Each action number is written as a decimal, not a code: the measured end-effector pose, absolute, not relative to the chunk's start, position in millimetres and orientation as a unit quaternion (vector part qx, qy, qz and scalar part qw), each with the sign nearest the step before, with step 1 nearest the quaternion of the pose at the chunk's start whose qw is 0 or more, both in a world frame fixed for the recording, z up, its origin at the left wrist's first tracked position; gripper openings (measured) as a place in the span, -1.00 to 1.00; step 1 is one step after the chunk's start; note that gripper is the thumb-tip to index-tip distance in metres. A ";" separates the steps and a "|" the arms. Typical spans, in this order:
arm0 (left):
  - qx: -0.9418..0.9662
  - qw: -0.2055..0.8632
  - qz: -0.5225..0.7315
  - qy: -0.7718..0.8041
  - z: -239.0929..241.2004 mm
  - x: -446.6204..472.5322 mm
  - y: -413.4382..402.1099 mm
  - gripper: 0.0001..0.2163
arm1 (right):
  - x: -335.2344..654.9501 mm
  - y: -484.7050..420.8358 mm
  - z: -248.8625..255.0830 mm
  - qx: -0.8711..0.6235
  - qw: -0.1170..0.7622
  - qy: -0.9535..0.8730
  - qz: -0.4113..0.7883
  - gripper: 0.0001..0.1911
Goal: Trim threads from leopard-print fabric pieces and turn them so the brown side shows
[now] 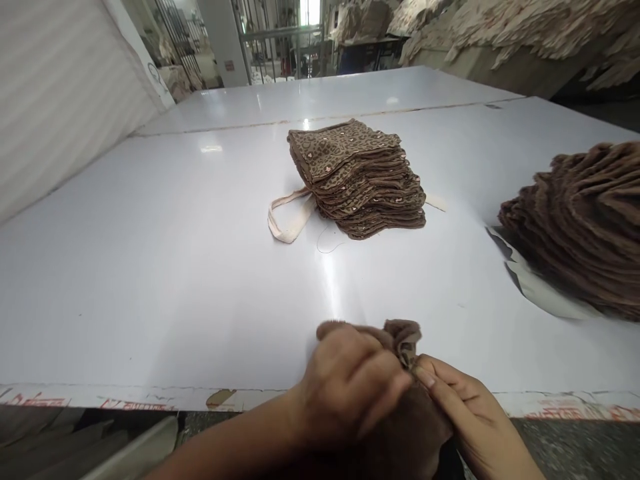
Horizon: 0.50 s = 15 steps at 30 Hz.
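Observation:
A brown plush fabric piece (405,427) hangs at the near edge of the table, partly bunched up. My left hand (345,380) is closed over its upper part, blurred by motion. Thumb and fingers of my right hand (455,400) pinch the fabric at a gathered spot, where a bit of patterned lining shows. Farther off lies a stack of leopard-print and brown fabric pieces (355,180), with a cream strap (287,223) looping out on its left side. The lower end of the held piece is dark and hard to make out.
A tall pile of brown plush pieces (580,220) sits at the right on a pale sheet (545,290). The white table (150,267) has a worn front edge. White quilted material (65,87) rises on the left. Heaps of pale fabric (525,30) lie behind.

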<state>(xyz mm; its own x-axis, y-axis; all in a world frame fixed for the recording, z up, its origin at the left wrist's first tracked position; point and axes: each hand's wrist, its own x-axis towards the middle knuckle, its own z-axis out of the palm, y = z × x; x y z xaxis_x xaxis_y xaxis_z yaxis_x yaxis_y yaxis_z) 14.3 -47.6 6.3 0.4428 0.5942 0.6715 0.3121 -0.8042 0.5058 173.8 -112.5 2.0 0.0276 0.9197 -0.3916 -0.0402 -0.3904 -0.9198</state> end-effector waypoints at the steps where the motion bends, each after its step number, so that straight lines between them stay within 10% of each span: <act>1: 0.859 0.149 0.424 0.245 9.7 13.5 -48.6 -0.97 | 174.4 -112.9 0.5 -0.584 0.408 -0.369 0.596 -0.58; 7: 0.898 0.288 0.220 0.248 15.6 13.6 -41.8 -0.86 | 177.1 -116.5 -1.7 -0.580 0.401 -0.375 0.602 -0.60; 15: 0.877 0.219 0.254 0.343 6.4 20.9 -50.4 -0.88 | 177.1 -112.4 -1.6 -0.544 0.307 -0.512 0.589 -0.64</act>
